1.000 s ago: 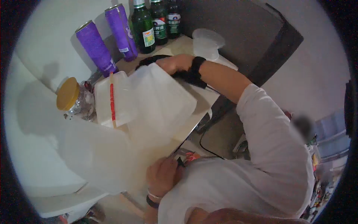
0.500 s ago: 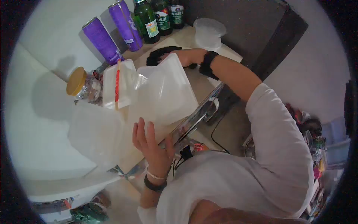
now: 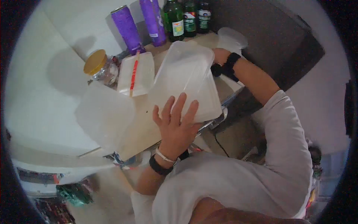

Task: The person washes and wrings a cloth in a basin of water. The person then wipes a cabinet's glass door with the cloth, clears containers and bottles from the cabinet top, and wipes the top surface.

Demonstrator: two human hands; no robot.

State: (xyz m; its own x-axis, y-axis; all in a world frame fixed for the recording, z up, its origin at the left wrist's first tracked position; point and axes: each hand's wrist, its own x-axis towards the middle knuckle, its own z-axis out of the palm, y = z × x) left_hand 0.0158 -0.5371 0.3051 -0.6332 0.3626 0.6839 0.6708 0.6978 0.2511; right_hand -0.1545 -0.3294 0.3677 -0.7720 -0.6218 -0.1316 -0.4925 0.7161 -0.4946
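My left hand [image 3: 177, 121] is spread, palm toward a translucent plastic container [image 3: 186, 71], with its fingertips overlapping the container's near side. Whether they press on it I cannot tell. The container stands tilted over the wooden tabletop [image 3: 143, 128]. My right hand [image 3: 220, 56] reaches behind the container's far right edge; its fingers are hidden. A bit of black cloth [image 3: 216, 70] shows just below that hand. To the left lies a smaller white container [image 3: 143, 71], crossed by a stick with a red band [image 3: 133, 76]. A frosted, see-through plastic piece [image 3: 106, 112] rests at the table's left side.
Two purple cans [image 3: 126, 28] and several green bottles [image 3: 173, 22] stand along the back. A jar with a yellow lid [image 3: 96, 62] is by the wall. A clear tub [image 3: 232, 39] sits at back right, before a dark panel [image 3: 272, 41].
The view has shifted, so the tabletop things appear farther right. The large container has turned and now covers my right hand's fingers and most of the black cloth. My left hand overlaps the container more.
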